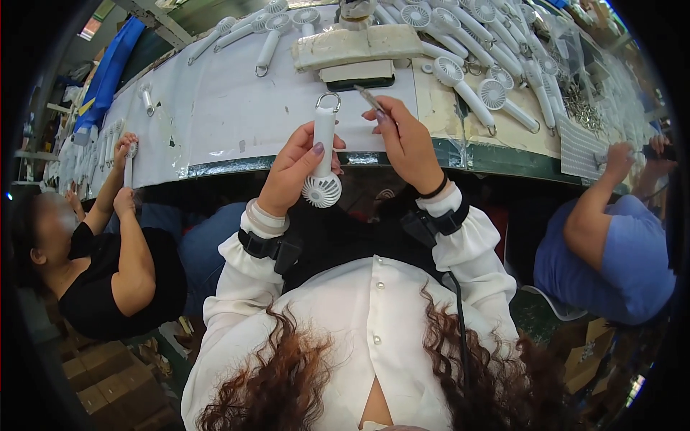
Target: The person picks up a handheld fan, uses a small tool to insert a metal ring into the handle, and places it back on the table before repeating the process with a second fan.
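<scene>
My left hand is closed round a small white handheld fan, held with its round grille head down and a metal clip ring at the upper end of the handle. To its right, my right hand pinches a slim, pointed metal tool between thumb and fingers. The tool's tip points up and left, apart from the fan. Whether it is tweezers or a blade I cannot make out. Beyond both hands lies a dark-edged pad with a white top.
Several white fans are heaped at the far right, more at the far left. A wrapped bar stands behind the pad. The table's green edge runs before me. A person holds a fan at left; another works at right.
</scene>
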Tool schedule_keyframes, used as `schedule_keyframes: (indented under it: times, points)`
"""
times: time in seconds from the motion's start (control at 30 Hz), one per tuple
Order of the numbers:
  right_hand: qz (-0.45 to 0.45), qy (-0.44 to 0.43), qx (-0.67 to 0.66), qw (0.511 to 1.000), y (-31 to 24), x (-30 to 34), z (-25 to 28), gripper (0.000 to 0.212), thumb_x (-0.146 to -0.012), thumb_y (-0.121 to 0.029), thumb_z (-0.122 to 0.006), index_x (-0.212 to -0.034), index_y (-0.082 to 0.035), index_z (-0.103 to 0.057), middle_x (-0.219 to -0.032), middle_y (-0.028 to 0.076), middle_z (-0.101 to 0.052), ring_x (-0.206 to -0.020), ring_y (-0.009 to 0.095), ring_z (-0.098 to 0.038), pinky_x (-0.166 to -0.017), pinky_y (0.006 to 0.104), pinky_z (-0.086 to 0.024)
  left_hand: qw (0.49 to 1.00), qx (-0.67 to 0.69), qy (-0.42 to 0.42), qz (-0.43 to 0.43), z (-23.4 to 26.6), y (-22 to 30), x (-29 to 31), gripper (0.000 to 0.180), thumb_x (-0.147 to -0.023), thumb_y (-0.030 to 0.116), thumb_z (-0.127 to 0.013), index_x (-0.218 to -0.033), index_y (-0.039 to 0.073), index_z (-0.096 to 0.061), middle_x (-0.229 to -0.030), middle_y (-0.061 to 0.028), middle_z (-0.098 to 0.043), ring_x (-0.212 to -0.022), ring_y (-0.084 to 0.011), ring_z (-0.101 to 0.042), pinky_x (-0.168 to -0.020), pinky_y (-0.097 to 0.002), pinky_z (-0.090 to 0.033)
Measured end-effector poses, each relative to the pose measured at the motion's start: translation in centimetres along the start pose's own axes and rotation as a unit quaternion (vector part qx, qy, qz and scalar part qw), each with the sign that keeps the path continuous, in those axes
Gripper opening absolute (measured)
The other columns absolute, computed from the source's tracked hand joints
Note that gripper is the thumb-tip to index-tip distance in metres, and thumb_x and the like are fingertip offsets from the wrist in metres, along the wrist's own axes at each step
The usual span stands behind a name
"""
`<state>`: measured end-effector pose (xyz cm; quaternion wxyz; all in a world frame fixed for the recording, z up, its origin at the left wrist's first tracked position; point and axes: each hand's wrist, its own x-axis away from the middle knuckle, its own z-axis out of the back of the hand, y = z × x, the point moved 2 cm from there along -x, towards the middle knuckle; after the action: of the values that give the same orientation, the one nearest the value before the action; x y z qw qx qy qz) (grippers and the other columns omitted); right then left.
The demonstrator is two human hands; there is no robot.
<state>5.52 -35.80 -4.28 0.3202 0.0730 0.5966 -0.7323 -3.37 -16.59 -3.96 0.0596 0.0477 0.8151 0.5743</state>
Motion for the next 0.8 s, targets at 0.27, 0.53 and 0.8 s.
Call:
schedule_keyframes:
  times: [0.27,0.53,0.8]
  points:
    - [0.16,0.032,0.218,0.962,-3.5,0.6,0.9,0.047,-0.079,0.005,-0.066,-0.122,-0.015,-0.068,-0.083,0.008,-0.062,-0.07,0.024,-0.06,-0.06,0.031,-0.049,1.0,-0.029,-0.002,-0.008,0.6,0.1,0.0,0.046,-0.101,0.016,-0.047,-0.143,0.001,-0.036,-0.111,-0.0103,-0.057,-0.092,-0.0149,-0.059,-0.085,-0.0317,-0.052]
    - [0.191,0.023,0.281,0.94,-3.6,0.6,1.0,0.051,-0.074,0.004,-0.068,-0.12,-0.018,-0.069,-0.083,0.005,-0.062,-0.07,0.02,-0.061,-0.058,0.0312,-0.049,1.0,-0.013,0.0,-0.004,0.7,-0.1,0.0,0.044,-0.101,0.014,-0.049,-0.141,0.001,-0.038,-0.112,-0.01,-0.06,-0.092,-0.0142,-0.059,-0.085,-0.0317,-0.051]
    - [0.2,0.016,0.287,0.936,-3.9,0.4,1.3,0.051,-0.074,0.004,-0.067,-0.119,-0.018,-0.069,-0.083,0.005,-0.062,-0.07,0.021,-0.061,-0.058,0.0318,-0.049,1.0,-0.02,-0.004,-0.005,0.8,0.0,0.0,0.044,-0.101,0.014,-0.049,-0.141,0.0,-0.038,-0.112,-0.0103,-0.06,-0.092,-0.0148,-0.059,-0.085,-0.0319,-0.051]
